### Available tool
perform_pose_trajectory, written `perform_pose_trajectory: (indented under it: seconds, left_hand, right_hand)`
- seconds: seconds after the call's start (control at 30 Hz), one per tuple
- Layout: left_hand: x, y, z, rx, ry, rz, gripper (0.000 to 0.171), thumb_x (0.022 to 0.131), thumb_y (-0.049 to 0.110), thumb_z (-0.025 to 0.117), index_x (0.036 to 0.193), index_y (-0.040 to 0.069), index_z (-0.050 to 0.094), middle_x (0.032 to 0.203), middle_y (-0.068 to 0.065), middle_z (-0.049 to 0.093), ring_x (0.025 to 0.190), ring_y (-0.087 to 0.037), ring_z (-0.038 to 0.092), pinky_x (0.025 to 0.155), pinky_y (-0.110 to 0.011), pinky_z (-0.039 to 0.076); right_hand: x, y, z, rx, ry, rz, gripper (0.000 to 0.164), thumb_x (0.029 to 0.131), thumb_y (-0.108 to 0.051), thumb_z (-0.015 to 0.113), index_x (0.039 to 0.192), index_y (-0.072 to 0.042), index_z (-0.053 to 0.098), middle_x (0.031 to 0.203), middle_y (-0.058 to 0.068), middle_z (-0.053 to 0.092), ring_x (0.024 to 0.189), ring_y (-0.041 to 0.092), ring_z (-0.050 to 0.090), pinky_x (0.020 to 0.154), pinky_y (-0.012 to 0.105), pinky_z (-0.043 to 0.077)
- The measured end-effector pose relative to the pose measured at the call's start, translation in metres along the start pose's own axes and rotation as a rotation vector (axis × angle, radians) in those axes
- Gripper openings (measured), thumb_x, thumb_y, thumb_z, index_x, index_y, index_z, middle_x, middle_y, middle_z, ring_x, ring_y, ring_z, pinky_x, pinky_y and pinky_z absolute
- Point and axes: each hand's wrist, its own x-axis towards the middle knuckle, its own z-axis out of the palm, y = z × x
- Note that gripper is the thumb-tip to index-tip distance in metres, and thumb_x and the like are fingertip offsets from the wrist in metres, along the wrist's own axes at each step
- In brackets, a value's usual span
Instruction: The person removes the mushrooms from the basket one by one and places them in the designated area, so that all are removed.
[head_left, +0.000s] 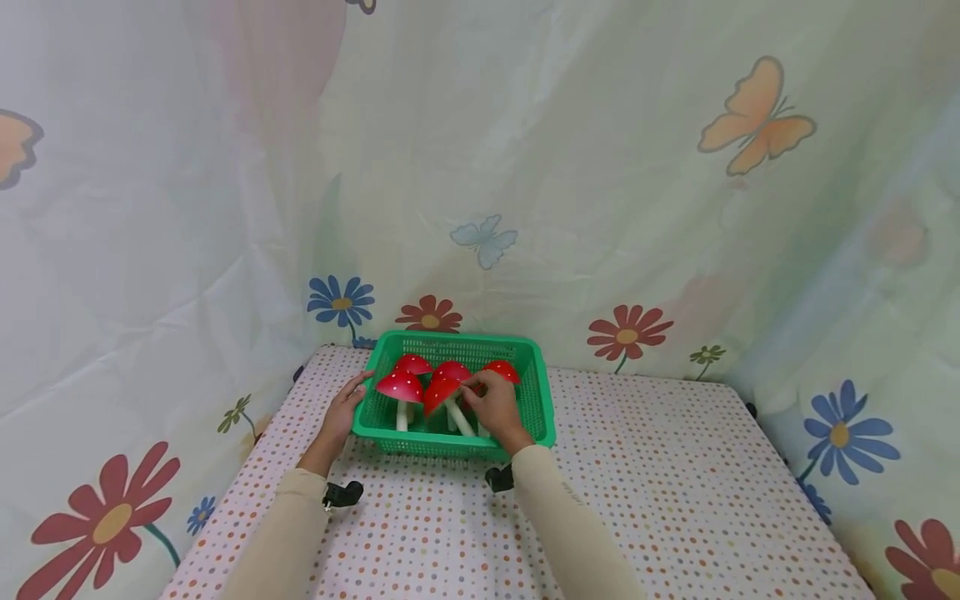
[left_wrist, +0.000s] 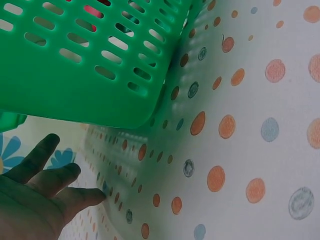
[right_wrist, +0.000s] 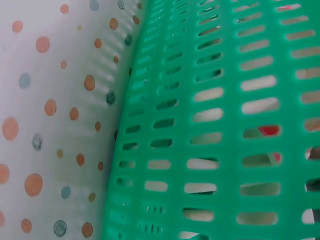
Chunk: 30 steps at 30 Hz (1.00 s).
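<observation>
Several toy mushrooms with red, white-dotted caps and pale stems stand in a green plastic basket [head_left: 442,444]. My right hand [head_left: 497,408] reaches over the basket's front right side and pinches the cap edge of a tilted mushroom [head_left: 441,395]. Its stem slants down to the right. At the basket's left end is my left hand [head_left: 339,419], fingers extended along the rim. In the left wrist view those fingers, my left hand [left_wrist: 42,200], spread below the basket's wall [left_wrist: 90,97]. The right wrist view is filled by the slotted basket side [right_wrist: 227,145], which hides the right hand.
The basket sits toward the back of a table with a dotted cloth [head_left: 660,483]. Behind it hangs a curtain [head_left: 570,208] printed with flowers and butterflies, which also closes off both sides. Another mushroom [head_left: 401,387] stands upright left of the tilted one.
</observation>
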Motion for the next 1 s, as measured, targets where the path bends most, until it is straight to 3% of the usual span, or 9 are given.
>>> perform_pose_trajectory:
  seconds: [0.27,0.37,0.63,0.77,1.0]
  left_hand:
    - [-0.002,-0.002,-0.002,0.0,-0.014,-0.002,0.043,0.108,0.037,0.033,0.15,0.029,0.04,0.165,-0.008,0.018,0.144,-0.041,0.034,0.11,-0.056,0.038]
    - [-0.001,-0.002,-0.003,0.001,-0.029,0.002,0.044,0.108,0.037,0.032,0.151,0.028,0.04,0.165,-0.009,0.019,0.144,-0.041,0.034,0.111,-0.057,0.037]
    - [0.003,0.001,-0.004,0.009,-0.043,0.015,0.044,0.108,0.036,0.033,0.151,0.027,0.04,0.166,-0.007,0.016,0.149,-0.038,0.024,0.115,-0.057,0.031]
    - [0.004,0.001,-0.004,0.011,-0.033,0.013,0.044,0.109,0.036,0.032,0.151,0.028,0.04,0.166,-0.006,0.017,0.148,-0.038,0.025,0.114,-0.057,0.032]
    - [0.006,-0.001,-0.005,0.025,-0.031,0.015,0.043,0.108,0.037,0.033,0.15,0.029,0.041,0.166,-0.006,0.017,0.15,-0.037,0.02,0.116,-0.058,0.027]
  right_hand:
    - [0.001,0.006,-0.001,0.281,0.227,0.068,0.007,0.092,-0.012,0.071,0.092,-0.006,0.073,0.09,0.012,0.071,0.078,0.023,0.063,0.06,0.024,0.051]
    - [0.002,0.007,-0.005,0.324,0.299,0.097,0.009,0.093,-0.014,0.07,0.092,-0.005,0.073,0.088,0.015,0.07,0.072,0.021,0.06,0.052,0.023,0.048]
    - [0.01,0.0,-0.037,0.292,0.373,0.141,0.013,0.094,-0.017,0.069,0.097,-0.006,0.073,0.091,0.015,0.07,0.066,0.012,0.057,0.047,0.024,0.048]
    - [0.018,0.002,-0.061,0.268,0.386,0.109,0.017,0.095,-0.021,0.067,0.098,-0.005,0.071,0.09,0.017,0.069,0.065,0.019,0.057,0.044,0.026,0.047]
    - [0.026,0.028,-0.1,0.137,0.464,0.111,0.019,0.095,-0.023,0.067,0.098,-0.005,0.073,0.091,0.015,0.07,0.07,0.018,0.059,0.049,0.021,0.045]
